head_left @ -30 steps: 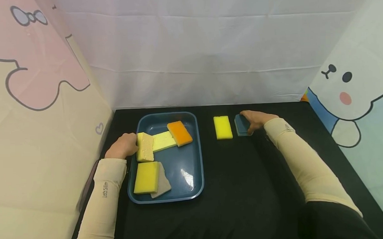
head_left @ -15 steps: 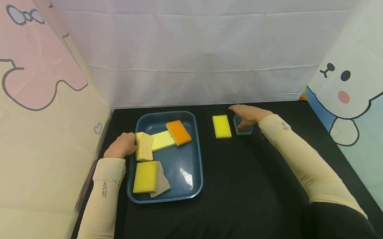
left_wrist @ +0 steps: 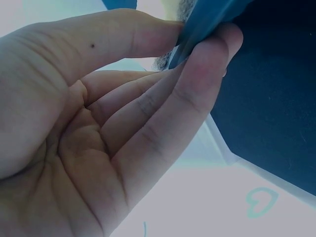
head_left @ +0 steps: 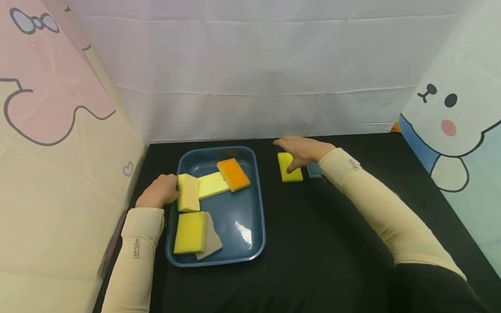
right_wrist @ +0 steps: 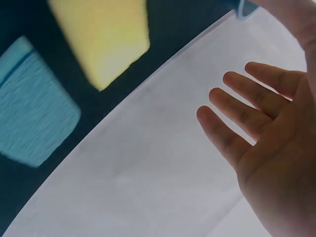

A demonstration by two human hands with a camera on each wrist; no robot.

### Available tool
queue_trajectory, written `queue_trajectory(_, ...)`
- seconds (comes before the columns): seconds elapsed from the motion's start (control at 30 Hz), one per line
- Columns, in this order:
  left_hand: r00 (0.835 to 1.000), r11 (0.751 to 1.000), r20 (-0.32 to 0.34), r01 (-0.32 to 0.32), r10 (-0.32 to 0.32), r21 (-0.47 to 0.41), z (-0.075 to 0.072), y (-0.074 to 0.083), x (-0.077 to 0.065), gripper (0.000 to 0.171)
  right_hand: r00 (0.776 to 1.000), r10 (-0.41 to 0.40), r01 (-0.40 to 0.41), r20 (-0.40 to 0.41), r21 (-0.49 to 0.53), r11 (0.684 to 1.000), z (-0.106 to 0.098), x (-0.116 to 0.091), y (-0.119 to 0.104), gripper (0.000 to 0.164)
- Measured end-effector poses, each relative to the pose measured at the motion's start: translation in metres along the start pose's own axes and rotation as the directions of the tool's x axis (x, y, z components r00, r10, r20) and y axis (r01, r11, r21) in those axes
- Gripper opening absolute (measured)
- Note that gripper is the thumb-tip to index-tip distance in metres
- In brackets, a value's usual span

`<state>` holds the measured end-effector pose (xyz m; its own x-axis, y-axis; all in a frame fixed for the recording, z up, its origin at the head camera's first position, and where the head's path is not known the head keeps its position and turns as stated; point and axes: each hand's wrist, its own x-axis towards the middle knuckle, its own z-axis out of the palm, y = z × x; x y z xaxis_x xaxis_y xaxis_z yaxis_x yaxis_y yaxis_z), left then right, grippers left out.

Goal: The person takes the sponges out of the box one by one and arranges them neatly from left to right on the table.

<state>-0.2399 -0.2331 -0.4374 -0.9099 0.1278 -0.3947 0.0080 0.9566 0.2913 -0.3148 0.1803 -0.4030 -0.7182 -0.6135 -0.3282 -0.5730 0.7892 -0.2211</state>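
My left hand [head_left: 158, 192] grips the left rim of a blue tray [head_left: 259, 230]; in the left wrist view the thumb and fingers pinch that rim [left_wrist: 210, 22]. My right hand [head_left: 302, 151] hovers with spread, straight fingers over a yellow sponge [head_left: 285, 168] on the black table, holding nothing. The right wrist view shows this yellow sponge [right_wrist: 108, 39] apart from the hand. Beside it lies a blue sponge [head_left: 315, 171], partly hidden by the right wrist.
Inside the tray lie a pale yellow porous sponge [head_left: 188, 193], a light yellow sponge [head_left: 212, 185], an orange sponge [head_left: 233, 174] and a yellow sponge [head_left: 190, 233] over a greyish-beige piece [head_left: 212, 238]. A white cloth wall [head_left: 248, 83] rises behind the table.
My right hand has let go of the blue sponge and moved left over the yellow one. The blue sponge stays where it was. My left hand keeps its grip on the tray.
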Motion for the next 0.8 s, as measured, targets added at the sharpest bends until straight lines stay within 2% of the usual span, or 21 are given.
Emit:
queue_trajectory(0.43, 1.000, 1.000, -0.004, -0.006, 0.006, 0.002, 0.002, -0.005, 0.001, 0.006, 0.992, -0.128, 0.127, 0.007, 0.013, 0.992, 0.008, 0.054, -0.053, 0.099)
queue_trajectory(0.67, 1.000, 1.000, -0.014, -0.013, 0.013, -0.004, 0.002, -0.002, 0.001, 0.005, 0.991, -0.133, 0.133, 0.019, 0.010, 0.991, 0.020, 0.075, -0.065, 0.101)
queue_trajectory(0.8, 1.000, 1.000, -0.010, 0.001, -0.001, 0.001, 0.001, -0.002, 0.000, 0.006, 0.985, -0.169, 0.169, 0.015, -0.004, 0.986, 0.028, 0.084, -0.069, 0.101)
